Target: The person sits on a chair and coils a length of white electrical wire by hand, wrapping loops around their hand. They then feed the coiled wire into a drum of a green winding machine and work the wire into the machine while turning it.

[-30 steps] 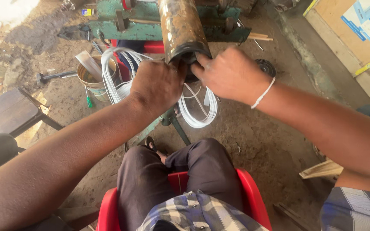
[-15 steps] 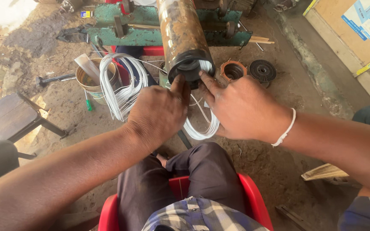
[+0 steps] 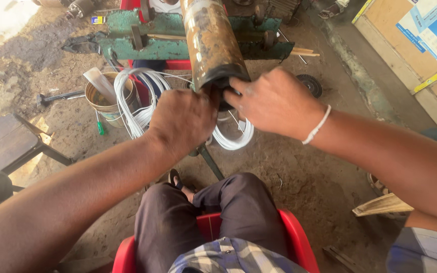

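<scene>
While seated, both hands work at near end of rusty metal cylinder (image 3: 212, 43), 12 o'clock: left hand (image 3: 184, 121) closed over black end rim, right hand (image 3: 274, 101) pinching it. Cylinder looks heavy, rigid, rough. White wire coil (image 3: 137, 103) at 10 o'clock, springy.

Brown cardboard box (image 3: 405, 45) top right, blue-white label (image 3: 431, 30); small yellow-blue packet (image 3: 97, 19) top left.

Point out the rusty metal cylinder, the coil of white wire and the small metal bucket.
rusty metal cylinder (image 3: 212, 45): head view, middle of its rusted side.
coil of white wire (image 3: 132, 108): head view, left loops beside the bucket.
small metal bucket (image 3: 108, 107): head view, front rim.
</scene>
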{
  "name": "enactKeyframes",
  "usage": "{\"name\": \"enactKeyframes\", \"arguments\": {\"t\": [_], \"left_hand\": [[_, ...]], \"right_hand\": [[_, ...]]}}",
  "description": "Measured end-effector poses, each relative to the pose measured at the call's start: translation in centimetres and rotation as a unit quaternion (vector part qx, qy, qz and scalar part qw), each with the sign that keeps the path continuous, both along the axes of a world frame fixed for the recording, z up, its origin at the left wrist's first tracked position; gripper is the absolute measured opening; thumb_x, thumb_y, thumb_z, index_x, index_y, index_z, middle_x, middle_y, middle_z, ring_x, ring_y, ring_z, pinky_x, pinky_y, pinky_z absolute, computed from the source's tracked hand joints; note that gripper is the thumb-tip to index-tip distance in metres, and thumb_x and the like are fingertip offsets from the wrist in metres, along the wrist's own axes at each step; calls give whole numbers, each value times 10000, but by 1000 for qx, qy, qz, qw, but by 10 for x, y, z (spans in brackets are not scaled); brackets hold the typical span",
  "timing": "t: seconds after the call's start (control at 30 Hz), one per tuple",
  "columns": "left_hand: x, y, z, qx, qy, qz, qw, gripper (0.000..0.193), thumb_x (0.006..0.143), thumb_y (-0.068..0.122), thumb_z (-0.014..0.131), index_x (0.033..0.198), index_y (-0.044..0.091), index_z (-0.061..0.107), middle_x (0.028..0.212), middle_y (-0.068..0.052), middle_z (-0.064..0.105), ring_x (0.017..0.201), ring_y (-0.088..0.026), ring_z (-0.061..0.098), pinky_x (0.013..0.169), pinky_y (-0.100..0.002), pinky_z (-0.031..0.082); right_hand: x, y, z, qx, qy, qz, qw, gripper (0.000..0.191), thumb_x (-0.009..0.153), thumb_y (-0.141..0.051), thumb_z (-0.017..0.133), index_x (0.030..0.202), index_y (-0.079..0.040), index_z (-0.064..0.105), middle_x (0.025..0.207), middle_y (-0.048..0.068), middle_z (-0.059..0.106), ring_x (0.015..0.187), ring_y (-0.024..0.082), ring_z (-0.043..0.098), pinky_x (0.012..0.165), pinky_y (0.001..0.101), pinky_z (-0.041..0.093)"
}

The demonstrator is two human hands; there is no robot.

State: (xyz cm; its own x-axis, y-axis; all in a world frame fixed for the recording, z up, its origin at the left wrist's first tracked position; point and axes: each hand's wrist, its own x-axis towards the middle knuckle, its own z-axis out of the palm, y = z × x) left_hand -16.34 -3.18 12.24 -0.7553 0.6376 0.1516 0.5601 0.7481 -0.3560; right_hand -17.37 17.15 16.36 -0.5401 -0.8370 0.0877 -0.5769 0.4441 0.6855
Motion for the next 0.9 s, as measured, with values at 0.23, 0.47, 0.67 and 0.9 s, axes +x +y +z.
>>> {"name": "enactKeyframes", "arguments": {"t": [0.23,0.47,0.67,0.9], "left_hand": [[25,-4,19,-45,-102,8,994,605,901,145,557,1468,1,402,1317,-187,582,800,-270,735,527,-370,571],[38,7,20,-63,-46,41,996,650,935,126,576,1499,-83,327,1393,-242,521,758,-218,739,525,-343,592],[12,10,12,-38,-32,55,997,515,928,137,610,1388,-45,469,1079,-149,688,788,-229,740,526,-343,570],[23,6,11,-63,11,4,998,448,956,154,564,1356,-40,510,1055,-157,695,812,-244,746,586,-352,577]], "right_hand": [[25,15,0,-34,-27,48,998,563,801,-510,559,1112,-65,712,1348,225,655,475,220,674,446,344,505],[33,9,-8,53,53,8,997,391,885,-255,547,1175,-40,698,1286,239,679,434,122,664,388,268,500],[12,7,-5,14,80,10,997,373,864,-239,566,1172,-75,697,1303,160,693,510,161,688,427,294,496],[35,12,-5,20,70,-11,997,294,902,-221,579,1132,-78,694,1375,156,671,467,137,669,398,271,483]]}}
